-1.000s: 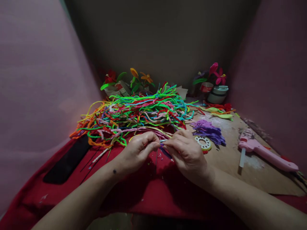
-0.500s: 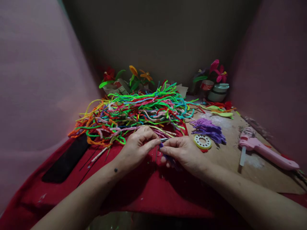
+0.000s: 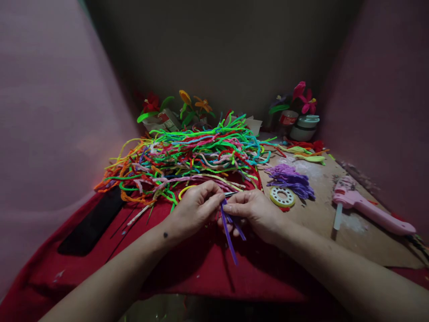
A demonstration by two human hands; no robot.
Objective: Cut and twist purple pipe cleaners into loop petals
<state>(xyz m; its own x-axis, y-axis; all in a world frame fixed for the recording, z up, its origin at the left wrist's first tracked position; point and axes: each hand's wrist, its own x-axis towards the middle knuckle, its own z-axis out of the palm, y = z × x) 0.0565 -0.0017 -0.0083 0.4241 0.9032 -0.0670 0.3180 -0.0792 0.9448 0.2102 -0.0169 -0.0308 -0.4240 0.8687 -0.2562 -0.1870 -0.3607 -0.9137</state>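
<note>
Red cloth (image 3: 187, 281) stretches broadly from under the hands to its near edge. Brown board (image 3: 321, 223) borders it at right, a heap of coloured stems (image 3: 201, 154) behind. Left hand (image 3: 197, 203) and right hand (image 3: 256, 210), fingertips narrowly closed, pinch purple strips (image 3: 229, 237) hanging between them; which one holds the thin metal piece (image 3: 229, 194), I cannot tell.

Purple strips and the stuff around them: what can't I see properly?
In the head view:
Purple strips: top ends hidden by the left hand and right hand.
Shiny sliver between them: the hands hide the rest.
Black slab: far end hidden by the pile of fuzzy stems.
Dark cord by the glue gun: cut off by the right edge.
Red label at the back: too small and dark to read.
</note>
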